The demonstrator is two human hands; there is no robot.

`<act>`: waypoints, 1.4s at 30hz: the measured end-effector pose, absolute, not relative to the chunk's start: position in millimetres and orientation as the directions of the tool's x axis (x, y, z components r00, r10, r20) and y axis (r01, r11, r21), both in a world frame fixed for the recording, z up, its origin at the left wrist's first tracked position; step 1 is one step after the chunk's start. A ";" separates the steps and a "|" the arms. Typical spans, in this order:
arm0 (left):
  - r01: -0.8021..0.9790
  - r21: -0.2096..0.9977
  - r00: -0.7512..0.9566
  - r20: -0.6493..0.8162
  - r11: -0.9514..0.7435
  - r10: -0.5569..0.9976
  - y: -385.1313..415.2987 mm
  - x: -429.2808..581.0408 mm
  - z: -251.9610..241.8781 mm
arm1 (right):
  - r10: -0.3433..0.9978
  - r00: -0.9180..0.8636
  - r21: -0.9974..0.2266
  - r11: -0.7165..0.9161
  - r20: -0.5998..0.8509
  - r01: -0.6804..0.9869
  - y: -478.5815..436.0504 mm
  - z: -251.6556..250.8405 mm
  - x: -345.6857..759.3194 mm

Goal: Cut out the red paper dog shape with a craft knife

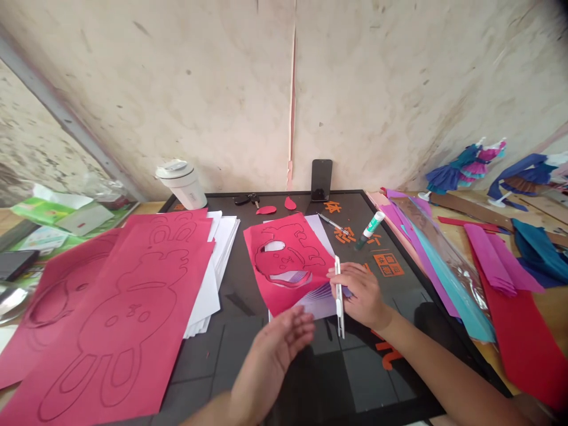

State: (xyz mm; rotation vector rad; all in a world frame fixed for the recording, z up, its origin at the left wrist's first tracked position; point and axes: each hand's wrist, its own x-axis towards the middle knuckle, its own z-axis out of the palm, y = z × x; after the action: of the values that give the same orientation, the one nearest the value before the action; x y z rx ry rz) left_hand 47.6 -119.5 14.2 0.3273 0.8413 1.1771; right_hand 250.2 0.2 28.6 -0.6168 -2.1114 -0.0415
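Two large red sheets (133, 296) with drawn outlines spread across 8 to 9 o'clock of the small red sheet (286, 261), taken as the dial's centre, and overlap a white paper stack (213, 284) at 9; a lidded white cup (186, 188) stands at 10. The small red sheet, holed in two places, lies over a lilac-striped sheet (326, 303) on the dark desk (195, 367). At 6, the left hand (277, 346) has its fingers loosely curled round nothing; whether they touch paper, I cannot tell. At 4, the right hand's (361, 296) fingers are closed on a white utility knife (340, 305), one end by the sheet's 3 o'clock corner.

For clean cutting, I'd press the left fingers flat beside the line, off the blade's path, turn the paper rather than the wrist, and go gently where strips between holes look narrow.

The roomiest bare stretch is at 7. A leaning phone (321, 179) at 1 marks the tight far edge; a pen (332, 223) at 2 and glue stick (370, 229) beyond crowd that side, and coloured sheets (444, 278) line the edge at 3.
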 end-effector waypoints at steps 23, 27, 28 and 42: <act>-0.520 0.613 0.433 -0.411 0.595 0.802 -13.7 -18.4 18.2 | 0.197 -0.754 -0.014 0.970 0.627 0.242 -7.1 34.9 260.8; -0.576 0.701 0.150 -0.414 0.420 0.898 -17.0 -2.3 29.2 | 0.415 -0.670 -0.125 0.891 0.616 0.437 2.8 27.0 260.4; -0.580 0.712 0.105 -0.417 0.396 0.903 -17.5 0.4 30.3 | 0.461 -0.669 -0.137 0.868 0.583 0.478 5.1 24.5 260.6; -0.531 0.773 -0.033 -0.428 0.347 0.903 -12.0 -7.6 30.4 | 0.564 -0.718 -0.021 0.792 0.407 0.610 11.8 10.0 264.1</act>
State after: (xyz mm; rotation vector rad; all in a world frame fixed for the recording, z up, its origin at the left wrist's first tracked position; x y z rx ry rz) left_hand -7.6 -12.0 30.4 0.4397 1.0777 1.2114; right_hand 264.1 11.8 10.0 -0.8869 -2.5853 -0.1610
